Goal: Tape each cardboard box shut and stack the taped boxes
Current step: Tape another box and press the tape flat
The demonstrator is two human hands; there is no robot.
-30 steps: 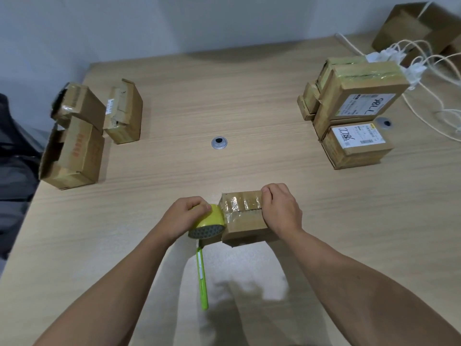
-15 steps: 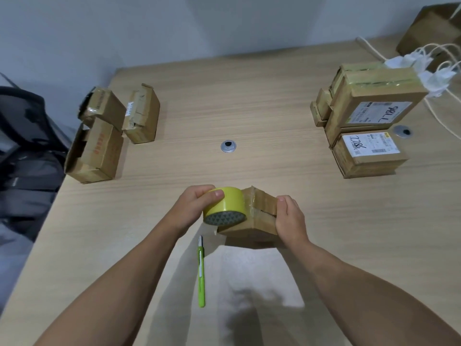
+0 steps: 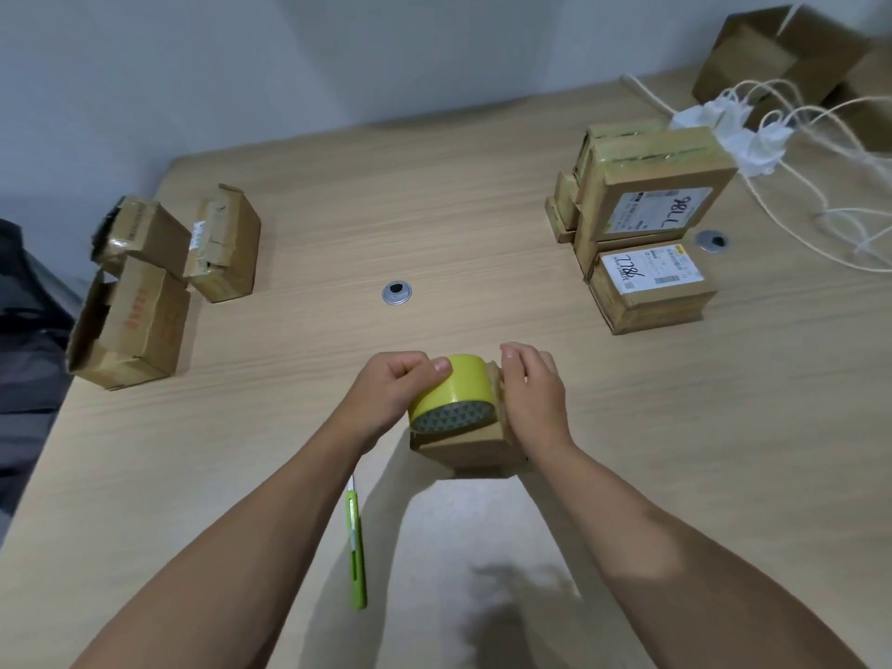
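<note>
A small cardboard box (image 3: pixel 470 449) sits at the table's near middle, held a little off the wood. My left hand (image 3: pixel 391 395) grips a yellow tape roll (image 3: pixel 451 398) that lies on top of the box. My right hand (image 3: pixel 533 395) holds the box's right side, fingers curled over its top edge. A stack of taped boxes (image 3: pixel 651 224) stands at the right. Three untaped boxes (image 3: pixel 145 292) lie at the left edge.
A green utility knife (image 3: pixel 356 543) lies on the table between my forearms. White cords (image 3: pixel 796 152) and a large brown box (image 3: pixel 791 55) sit at the far right. A metal grommet (image 3: pixel 397 293) marks the table's middle. A dark bag (image 3: pixel 24 301) is off the left edge.
The tape roll has moved from the box's left side up onto its top. The box was turned in my hands, and my right hand shifted along its right side.
</note>
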